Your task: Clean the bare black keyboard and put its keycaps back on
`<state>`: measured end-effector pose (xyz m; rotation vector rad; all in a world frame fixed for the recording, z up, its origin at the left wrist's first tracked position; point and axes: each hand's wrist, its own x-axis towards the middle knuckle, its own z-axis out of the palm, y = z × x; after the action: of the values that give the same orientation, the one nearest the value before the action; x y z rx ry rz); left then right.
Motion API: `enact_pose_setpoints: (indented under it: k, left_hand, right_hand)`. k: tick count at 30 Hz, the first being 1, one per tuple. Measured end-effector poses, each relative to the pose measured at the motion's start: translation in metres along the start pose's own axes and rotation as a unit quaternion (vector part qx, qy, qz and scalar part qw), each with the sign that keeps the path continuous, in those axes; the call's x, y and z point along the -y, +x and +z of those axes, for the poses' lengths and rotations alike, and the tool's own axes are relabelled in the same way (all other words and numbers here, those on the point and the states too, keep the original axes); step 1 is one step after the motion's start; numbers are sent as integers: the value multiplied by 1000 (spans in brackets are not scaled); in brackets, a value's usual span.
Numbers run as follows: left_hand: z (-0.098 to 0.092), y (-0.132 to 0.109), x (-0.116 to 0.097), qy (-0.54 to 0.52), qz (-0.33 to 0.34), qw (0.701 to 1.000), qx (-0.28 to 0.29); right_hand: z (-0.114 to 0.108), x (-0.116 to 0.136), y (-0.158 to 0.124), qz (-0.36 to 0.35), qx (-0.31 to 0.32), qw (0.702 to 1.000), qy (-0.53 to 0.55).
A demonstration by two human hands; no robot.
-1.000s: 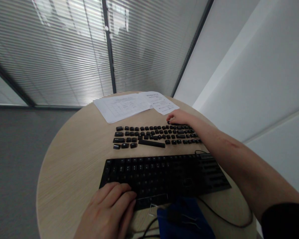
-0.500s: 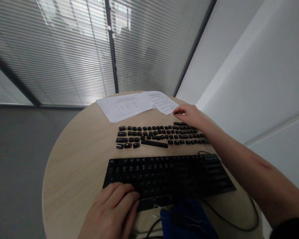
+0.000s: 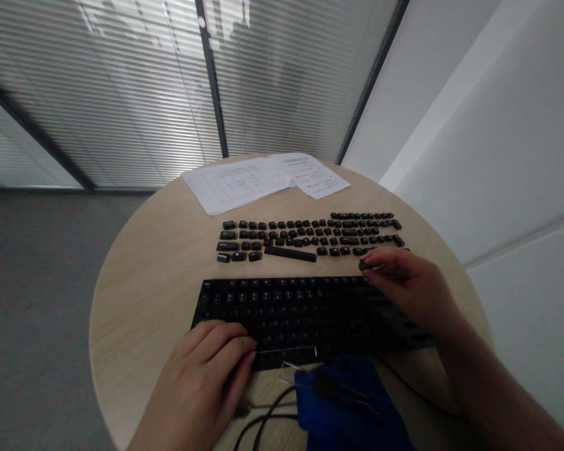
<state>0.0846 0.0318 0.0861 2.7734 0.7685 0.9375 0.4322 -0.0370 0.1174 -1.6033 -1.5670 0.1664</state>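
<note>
A black keyboard (image 3: 282,313) lies on the round table, many of its keys removed on the right side. My left hand (image 3: 211,363) rests on its lower left corner, fingers stretched together over the keys and holding nothing. My right hand (image 3: 404,285) is above the keyboard's upper right part, pinching a small dark keycap (image 3: 364,265) between thumb and fingertips. Behind the keyboard, loose black keycaps (image 3: 282,241) are laid out in rows, with a long space bar (image 3: 290,254) in the front row. The right hand partly covers the rows' right end.
Printed paper sheets (image 3: 244,185) lie at the table's far side. In front of the keyboard are a blue cloth (image 3: 352,413) and a wire keycap puller (image 3: 326,385) on it. A black cable (image 3: 263,421) loops nearby. A white wall (image 3: 512,156) stands close on the right.
My right hand has come back from beyond the keycap rows, near the paper, toward the keyboard's upper right, still pinching the keycap. The left hand stays on the keyboard; the view has tilted slightly.
</note>
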Motion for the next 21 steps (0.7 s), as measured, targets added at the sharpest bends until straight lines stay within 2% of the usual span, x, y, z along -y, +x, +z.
enact_pose_setpoints:
  k: [4,7,15,21]
  left_hand:
    - [1,-1,0,-7,-10,1000,17]
    - [0,-2,0,-9,-15,1000,21]
    - [0,-1,2,-12,-14,999,26]
    - [0,-3,4,-20,-19,999,35]
  right_hand:
    - [18,3,-4,-53,103,993,-30]
    - [26,4,-4,-98,143,984,-35]
    - [29,-3,-2,-138,168,974,-69]
    - [29,-4,-2,-134,182,973,-54]
